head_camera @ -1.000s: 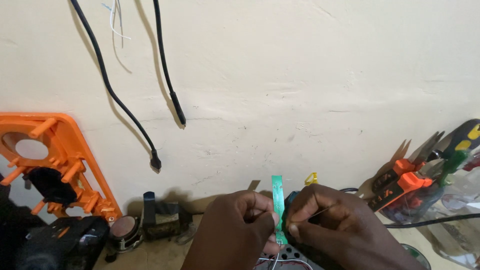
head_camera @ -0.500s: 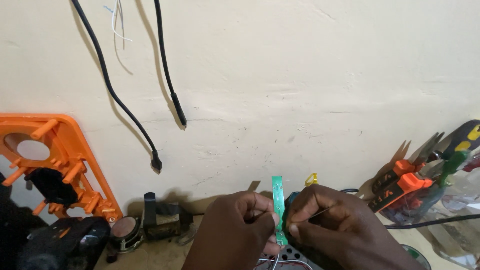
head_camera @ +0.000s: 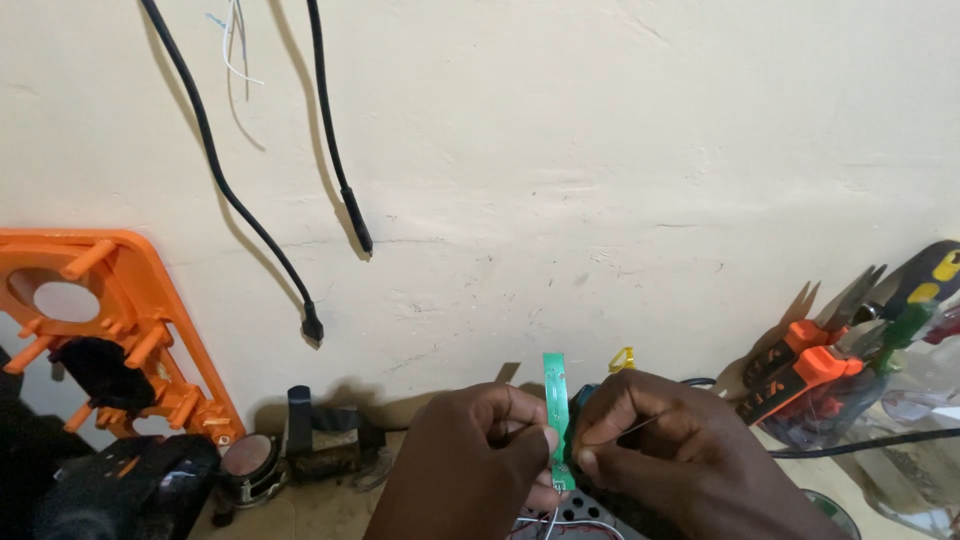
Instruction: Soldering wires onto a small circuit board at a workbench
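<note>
A narrow green circuit strip [head_camera: 554, 390] stands upright at the bottom middle of the head view. My left hand [head_camera: 470, 470] pinches it from the left. My right hand [head_camera: 680, 460] pinches it from the right and also holds a thin wire [head_camera: 640, 425] that runs toward the strip. Thin wires [head_camera: 545, 525] show under the two hands at the frame's lower edge. A small yellow piece [head_camera: 622, 358] sticks up just behind my right hand.
An orange plastic frame [head_camera: 110, 320] leans on the wall at left, above a black device [head_camera: 120, 490], a small round speaker [head_camera: 250, 462] and a dark transformer [head_camera: 325, 435]. Two black cables [head_camera: 335, 160] hang down the wall. At right, a clear container [head_camera: 850, 390] holds orange-handled tools.
</note>
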